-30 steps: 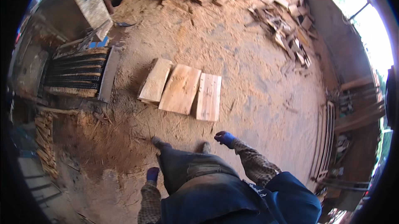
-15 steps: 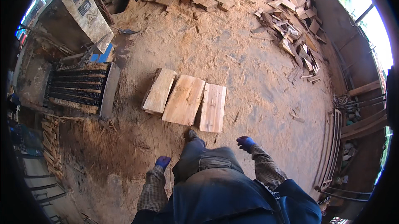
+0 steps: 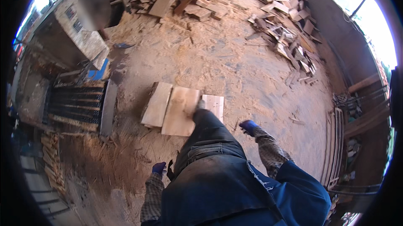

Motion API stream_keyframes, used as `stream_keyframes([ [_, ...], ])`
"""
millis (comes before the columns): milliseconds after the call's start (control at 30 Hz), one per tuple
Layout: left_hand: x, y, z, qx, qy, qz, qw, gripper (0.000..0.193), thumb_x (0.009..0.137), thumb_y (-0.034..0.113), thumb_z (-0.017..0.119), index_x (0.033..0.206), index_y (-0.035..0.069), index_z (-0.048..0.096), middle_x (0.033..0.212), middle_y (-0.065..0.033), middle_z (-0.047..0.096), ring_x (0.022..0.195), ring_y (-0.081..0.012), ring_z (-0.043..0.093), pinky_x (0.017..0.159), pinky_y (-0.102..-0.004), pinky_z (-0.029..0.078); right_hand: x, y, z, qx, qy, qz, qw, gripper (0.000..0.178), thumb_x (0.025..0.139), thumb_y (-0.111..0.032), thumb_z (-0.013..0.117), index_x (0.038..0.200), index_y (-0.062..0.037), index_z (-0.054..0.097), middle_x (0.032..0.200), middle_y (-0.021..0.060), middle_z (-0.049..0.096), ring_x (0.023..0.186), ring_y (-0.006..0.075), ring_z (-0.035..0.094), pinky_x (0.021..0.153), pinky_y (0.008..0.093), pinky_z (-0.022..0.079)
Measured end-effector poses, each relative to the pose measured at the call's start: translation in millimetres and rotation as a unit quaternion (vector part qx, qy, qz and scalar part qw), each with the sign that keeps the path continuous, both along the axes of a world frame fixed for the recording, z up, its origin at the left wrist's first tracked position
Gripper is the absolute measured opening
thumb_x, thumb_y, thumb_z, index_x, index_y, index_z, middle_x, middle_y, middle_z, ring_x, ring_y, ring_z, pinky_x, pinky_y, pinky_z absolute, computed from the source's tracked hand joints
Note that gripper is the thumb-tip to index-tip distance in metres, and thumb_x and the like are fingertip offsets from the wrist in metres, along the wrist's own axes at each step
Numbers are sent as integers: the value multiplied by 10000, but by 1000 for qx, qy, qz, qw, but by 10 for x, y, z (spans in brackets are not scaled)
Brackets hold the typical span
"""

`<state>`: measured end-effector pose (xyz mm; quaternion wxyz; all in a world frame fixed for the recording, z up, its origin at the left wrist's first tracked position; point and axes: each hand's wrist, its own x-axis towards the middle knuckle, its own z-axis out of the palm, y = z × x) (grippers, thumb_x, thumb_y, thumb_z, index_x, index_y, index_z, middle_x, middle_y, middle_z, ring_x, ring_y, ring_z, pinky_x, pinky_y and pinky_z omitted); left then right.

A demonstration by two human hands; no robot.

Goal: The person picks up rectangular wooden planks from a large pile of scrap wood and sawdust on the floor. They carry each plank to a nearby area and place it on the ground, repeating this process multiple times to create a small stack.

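Observation:
My left hand (image 3: 159,168), in a blue-purple glove, hangs beside my left hip; it holds nothing and its small visible fingers look loosely apart. Out to the right of my legs, my right hand (image 3: 248,127) wears the same kind of glove, open with fingers apart and no object in it. Ahead on the ground lie a thick wooden slab (image 3: 158,105), a wide wooden board (image 3: 180,109) and a narrower pale board (image 3: 214,105), side by side. My leg and foot reach over the boards, covering part of the middle and right ones. Neither hand touches them.
Sawdust covers the ground (image 3: 252,83). A heap of wood offcuts (image 3: 289,24) lies at the far right, with more wood pieces (image 3: 189,3) at the back. Left stands a machine with dark ribbed bars (image 3: 77,102) below a metal cabinet (image 3: 67,28). Metal rails (image 3: 333,146) run along the right.
I have stepped forward, and one leg now extends over the boards. My left hand has dropped lower and left; my right hand has risen slightly. The boards lie as before.

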<state>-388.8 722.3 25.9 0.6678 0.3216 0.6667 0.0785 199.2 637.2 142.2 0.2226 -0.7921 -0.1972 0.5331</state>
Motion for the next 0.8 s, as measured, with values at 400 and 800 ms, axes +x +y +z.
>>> stream_keyframes([
  [400,1985,1502,403,192,-170,-78,964,209,800,175,609,951,32,589,797,-51,600,705,-133,553,644,-277,463,839,-941,-361,-179,27,-133,974,294,789,-366,609,841,-76,609,700,91,594,506,214,561,397,335,410],
  [800,3565,1546,-539,191,113,-635,740,416,852,438,423,875,79,631,828,-125,646,794,-278,615,711,-398,472,2442,-46,-1039,-138,203,-84,966,411,832,-353,548,1178,-135,518,1054,124,601,807,272,622,552,376,471],
])
